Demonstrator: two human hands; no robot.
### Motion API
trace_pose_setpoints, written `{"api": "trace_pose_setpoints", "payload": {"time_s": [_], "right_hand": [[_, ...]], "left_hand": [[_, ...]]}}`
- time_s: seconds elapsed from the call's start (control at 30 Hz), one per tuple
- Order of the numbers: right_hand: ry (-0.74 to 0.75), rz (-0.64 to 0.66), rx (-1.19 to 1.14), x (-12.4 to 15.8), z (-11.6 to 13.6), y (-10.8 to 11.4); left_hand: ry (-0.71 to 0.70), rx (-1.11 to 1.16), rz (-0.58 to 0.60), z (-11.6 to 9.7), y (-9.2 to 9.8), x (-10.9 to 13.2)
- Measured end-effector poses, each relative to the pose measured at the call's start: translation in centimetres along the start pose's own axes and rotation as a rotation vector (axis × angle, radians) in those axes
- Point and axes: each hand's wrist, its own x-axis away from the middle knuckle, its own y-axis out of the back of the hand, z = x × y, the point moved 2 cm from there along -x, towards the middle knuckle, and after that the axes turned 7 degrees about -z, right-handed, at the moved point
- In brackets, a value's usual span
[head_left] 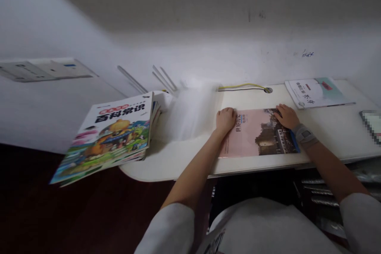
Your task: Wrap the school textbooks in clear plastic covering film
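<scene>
A pink world history atlas (pixel 247 135) with a castle photo lies sideways on the white desk (pixel 166 166). My left hand (pixel 226 120) is at its left edge, fingers curled in against the cover. My right hand (pixel 288 117), with a grey band on the wrist, rests at the upper right part of the atlas, thumb and fingers apart. Left of my left hand spreads a clear plastic sheet (pixel 190 115), blurred and apparently raised off the desk. Whether the sheet joins the atlas under my left hand, I cannot tell.
A stack of colourful picture books (pixel 119 135) overhangs the desk's left end. A white and green booklet (pixel 318 93) lies at the back right, near a cable hole (pixel 268 90) with a yellow cable (pixel 241 86). A pixelated device (pixel 372 125) sits at the right edge.
</scene>
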Motion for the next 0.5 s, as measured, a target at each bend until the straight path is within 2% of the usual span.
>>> {"api": "trace_pose_setpoints", "payload": {"time_s": [0.17, 0.4, 0.5], "right_hand": [[0.022, -0.037, -0.029, -0.9, -0.2, -0.1], [0.005, -0.063, -0.002, -0.5, 0.0, -0.3], [-0.006, -0.061, 0.017, -0.5, 0.1, -0.3]], "left_hand": [[0.055, 0.023, -0.001, 0.6, 0.1, -1.5], [0.181, 0.073, -0.04, 1.3, 0.1, -1.0], [0.263, 0.109, -0.015, 2.3, 0.4, -1.3]]}}
